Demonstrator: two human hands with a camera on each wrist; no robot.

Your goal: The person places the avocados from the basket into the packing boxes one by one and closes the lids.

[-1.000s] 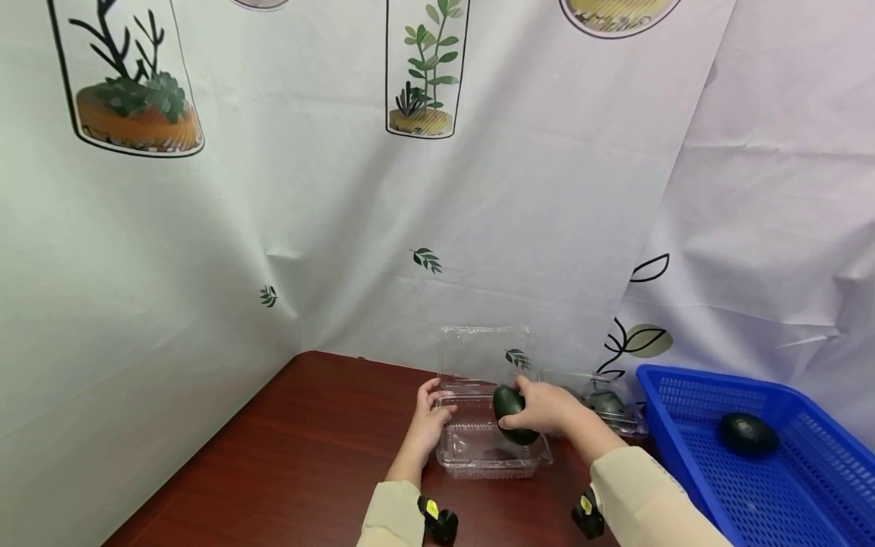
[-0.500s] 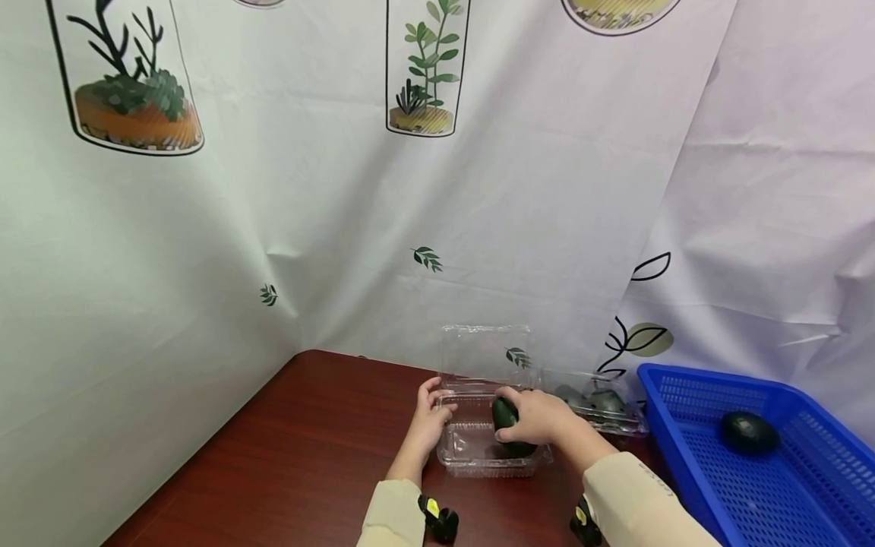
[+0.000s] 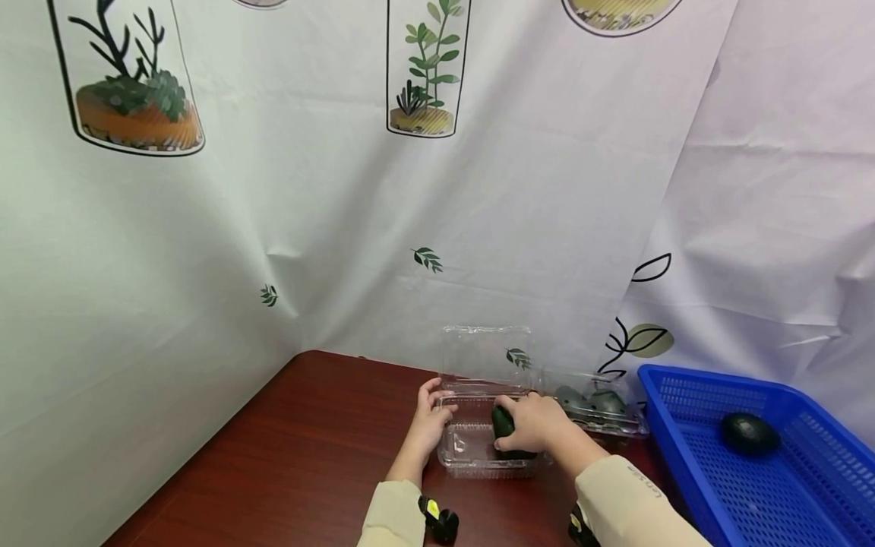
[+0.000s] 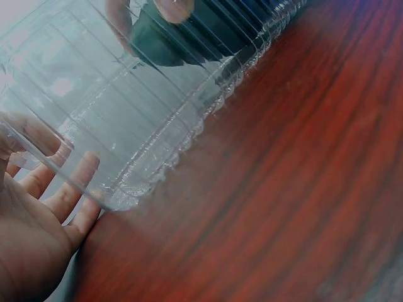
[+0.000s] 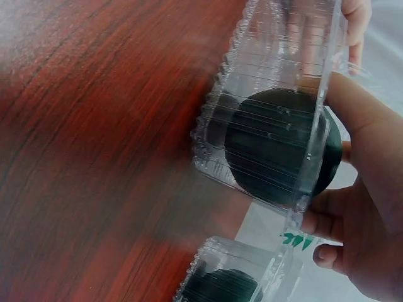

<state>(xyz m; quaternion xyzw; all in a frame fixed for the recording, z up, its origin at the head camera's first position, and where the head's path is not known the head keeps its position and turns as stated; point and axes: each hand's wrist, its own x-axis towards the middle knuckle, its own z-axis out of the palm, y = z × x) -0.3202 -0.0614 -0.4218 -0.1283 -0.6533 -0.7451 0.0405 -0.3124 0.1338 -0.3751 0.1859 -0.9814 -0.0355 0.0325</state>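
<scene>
A clear plastic clamshell container [image 3: 472,467] sits on the table with its lid raised at the back. At its left side my left hand [image 3: 425,425] holds the wall, several fingers against the outside and a digit over the rim in the left wrist view. My right hand [image 3: 536,424] reaches over the rim and grips a dark green avocado [image 3: 504,425] inside the container's right part. Through the ribbed wall, the avocado [image 5: 271,145] shows low, close over the container's base, fingers and thumb around its upper end.
Behind and to the right stands another clear clamshell [image 3: 632,425] with avocados [image 3: 607,403] in it. A blue perforated basket [image 3: 690,471] at the right holds one avocado [image 3: 750,433]. Printed white cloth [image 3: 342,228] hangs behind the dark red wooden table [image 3: 273,456].
My right hand has lowered the avocado into the container, and its upright tilt now sits deeper behind the front wall. The left hand has stayed at the container's left side.
</scene>
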